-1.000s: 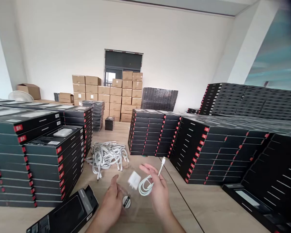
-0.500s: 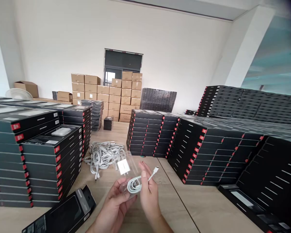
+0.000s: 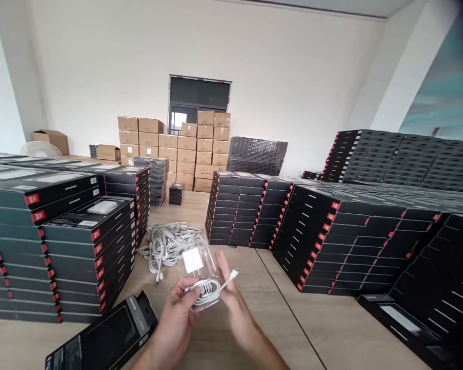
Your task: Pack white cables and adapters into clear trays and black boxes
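Observation:
My left hand (image 3: 177, 313) grips the lower left of a clear plastic tray (image 3: 207, 252), its thumb pressing on a coiled white cable (image 3: 210, 292). A white charger plug (image 3: 193, 260) sits in the upper part of the tray, prongs toward the cable. The cable's connector end sticks out past the tray's right edge, in front of my right hand (image 3: 234, 307). That hand is open, its fingers stretched along the tray's right side. Behind the tray lies a tangled heap of white cables (image 3: 165, 244).
An opened black box (image 3: 108, 334) lies at the front left. Tall stacks of black boxes with red labels stand left (image 3: 73, 257) and right (image 3: 312, 241). Farther back are dark stacked trays (image 3: 158, 180) and cardboard cartons (image 3: 185, 154). Another open black box (image 3: 401, 324) lies at right.
The right hand's pinch near the cable has loosened into stretched fingers beside the tray. The coil now lies in the tray's lower part, and its connector end has dropped lower and left. The view shifted slightly.

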A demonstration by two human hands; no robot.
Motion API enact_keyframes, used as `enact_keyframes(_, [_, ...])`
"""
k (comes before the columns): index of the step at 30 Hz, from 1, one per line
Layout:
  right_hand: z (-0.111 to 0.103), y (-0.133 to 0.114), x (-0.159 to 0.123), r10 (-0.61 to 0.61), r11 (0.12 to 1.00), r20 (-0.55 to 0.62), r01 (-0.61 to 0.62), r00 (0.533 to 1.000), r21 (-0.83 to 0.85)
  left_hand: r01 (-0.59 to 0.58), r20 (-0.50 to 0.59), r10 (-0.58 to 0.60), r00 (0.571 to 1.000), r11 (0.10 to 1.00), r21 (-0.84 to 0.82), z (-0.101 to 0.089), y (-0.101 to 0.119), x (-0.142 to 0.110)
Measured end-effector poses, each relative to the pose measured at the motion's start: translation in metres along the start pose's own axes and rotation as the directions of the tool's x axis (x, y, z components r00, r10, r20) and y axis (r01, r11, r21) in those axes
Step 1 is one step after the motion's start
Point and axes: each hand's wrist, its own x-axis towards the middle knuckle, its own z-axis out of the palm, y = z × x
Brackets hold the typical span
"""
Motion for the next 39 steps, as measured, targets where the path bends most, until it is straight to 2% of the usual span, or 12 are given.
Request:
enact_keyframes(2, [-0.003, 0.001, 0.002, 0.092, 0.971, -0.015, -0.086, 0.996, 0.222, -0.032, 0.010, 0.032, 0.999, 0.999, 0.010, 0.003, 0.000, 0.000])
enact_keyframes(4, [-0.006, -0.001, 0.003, 0.146, 0.944, 0.027, -0.147, 0.989, 0.294, -0.056, 0.022, 0.056, 0.998, 0.998, 0.014, 0.004, 0.001, -0.001])
enact_keyframes(8, [-0.009, -0.010, 0.002, 0.168, 0.966, 0.044, -0.174, 0.985, 0.192, -0.071, 0.063, 0.070, 0.996, 0.997, 0.019, 0.004, 0.006, -0.003])
enact_keyframes(11, [-0.006, -0.011, 0.002, 0.137, 0.989, -0.034, -0.135, 0.990, 0.062, -0.058, 0.119, 0.051, 0.992, 0.997, 0.059, 0.003, 0.004, -0.003])
enact_keyframes(14, [0.001, -0.008, 0.004, 0.113, 0.993, -0.141, -0.116, 0.983, -0.010, -0.058, 0.065, 0.050, 0.997, 0.989, 0.135, 0.001, -0.002, 0.001])
enact_keyframes(17, [0.006, -0.007, 0.004, 0.164, 0.986, -0.187, -0.161, 0.969, 0.036, -0.043, 0.004, 0.043, 0.999, 0.983, 0.178, -0.005, -0.007, 0.007])
enact_keyframes(20, [0.007, -0.008, 0.003, 0.225, 0.972, -0.139, -0.212, 0.964, 0.106, -0.011, 0.025, 0.006, 1.000, 0.982, 0.186, -0.008, -0.003, 0.009])
enact_keyframes(23, [0.010, -0.009, 0.000, 0.278, 0.958, -0.095, -0.267, 0.956, 0.107, -0.031, 0.051, 0.025, 0.998, 0.994, 0.107, -0.006, 0.004, 0.007])
enact_keyframes(25, [0.013, -0.010, -0.001, 0.255, 0.966, -0.103, -0.248, 0.961, 0.076, -0.057, 0.059, 0.056, 0.997, 0.998, 0.017, -0.004, 0.008, 0.004])
enact_keyframes(29, [0.018, -0.009, -0.001, 0.129, 0.992, -0.174, -0.125, 0.976, 0.033, -0.091, 0.081, 0.097, 0.992, 0.993, -0.078, 0.000, 0.014, 0.000])
enact_keyframes(35, [0.014, -0.015, 0.001, 0.137, 0.988, -0.368, -0.099, 0.920, 0.121, -0.053, 0.036, 0.056, 0.998, 0.995, -0.084, -0.002, 0.017, -0.003])
enact_keyframes(39, [0.015, -0.020, 0.003, 0.119, 0.984, -0.430, -0.049, 0.895, 0.171, -0.012, -0.017, 0.011, 1.000, 0.994, -0.108, -0.001, 0.020, -0.004])
